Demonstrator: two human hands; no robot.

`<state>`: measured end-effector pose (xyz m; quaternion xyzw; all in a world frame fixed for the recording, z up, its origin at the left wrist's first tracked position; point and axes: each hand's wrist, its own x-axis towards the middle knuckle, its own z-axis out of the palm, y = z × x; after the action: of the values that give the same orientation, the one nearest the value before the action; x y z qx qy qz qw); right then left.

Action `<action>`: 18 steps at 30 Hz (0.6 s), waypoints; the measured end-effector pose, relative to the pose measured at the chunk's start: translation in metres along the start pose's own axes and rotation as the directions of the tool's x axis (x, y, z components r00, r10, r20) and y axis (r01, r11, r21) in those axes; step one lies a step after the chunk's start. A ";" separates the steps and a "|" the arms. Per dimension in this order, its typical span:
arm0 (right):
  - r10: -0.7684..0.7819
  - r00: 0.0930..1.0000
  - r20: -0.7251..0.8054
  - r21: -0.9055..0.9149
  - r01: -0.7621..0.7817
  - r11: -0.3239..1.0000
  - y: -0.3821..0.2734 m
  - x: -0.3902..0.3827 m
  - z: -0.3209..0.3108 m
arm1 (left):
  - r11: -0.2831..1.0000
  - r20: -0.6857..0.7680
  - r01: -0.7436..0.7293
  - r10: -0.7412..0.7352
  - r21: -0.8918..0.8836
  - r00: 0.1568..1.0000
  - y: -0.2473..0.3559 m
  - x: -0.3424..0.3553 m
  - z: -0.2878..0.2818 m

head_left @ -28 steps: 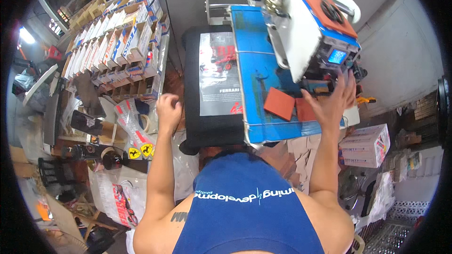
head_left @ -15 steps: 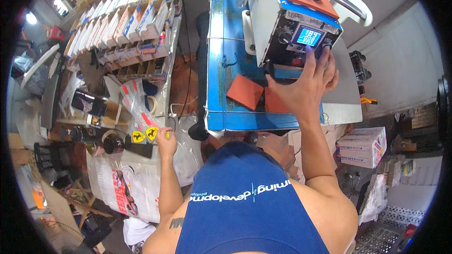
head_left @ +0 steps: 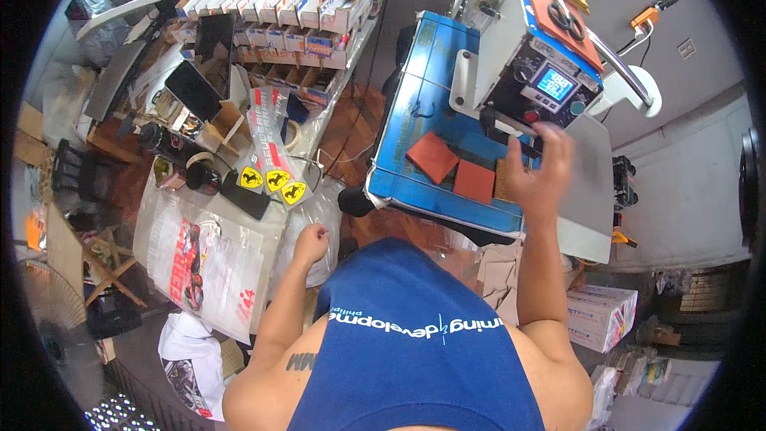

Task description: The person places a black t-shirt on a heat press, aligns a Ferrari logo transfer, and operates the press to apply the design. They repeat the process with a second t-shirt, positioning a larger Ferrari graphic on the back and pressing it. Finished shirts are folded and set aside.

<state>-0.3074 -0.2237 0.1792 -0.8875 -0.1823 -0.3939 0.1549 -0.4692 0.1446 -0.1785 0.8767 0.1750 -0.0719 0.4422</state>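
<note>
My right hand hangs in the air below the control box of a heat press, slightly blurred. Its fingers are spread, with nothing between them. A small screen glows blue-white on that box. Two red-brown square pads lie on the blue press bed, left of this hand. My left hand is curled closed beside the clear plastic sheet at the left table's edge, with nothing visible in it. Just beyond it lie transfer strips ending in yellow shield emblems.
Black scissors rest on the red-brown pad atop the press. Cardboard bins of white packets stand far left. A dark phone-like slab, a tape roll and a plastic-covered printed sheet occupy the left table. A carton sits at right.
My right hand has come away from the control panel's knob and buttons, moving down. My left hand has let go of the emblem transfers and drawn back toward me. The view has shifted.
</note>
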 end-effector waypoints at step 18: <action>-0.044 0.898 0.438 0.141 -0.020 0.990 0.030 0.001 0.034 | 0.947 0.532 -0.311 0.304 -0.079 0.790 0.310 -0.028 -0.032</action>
<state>-0.2713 -0.2360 0.1547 -0.9390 -0.2456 -0.1705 0.1698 -0.3808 -0.0061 0.0815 0.8406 -0.1013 -0.2426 0.4736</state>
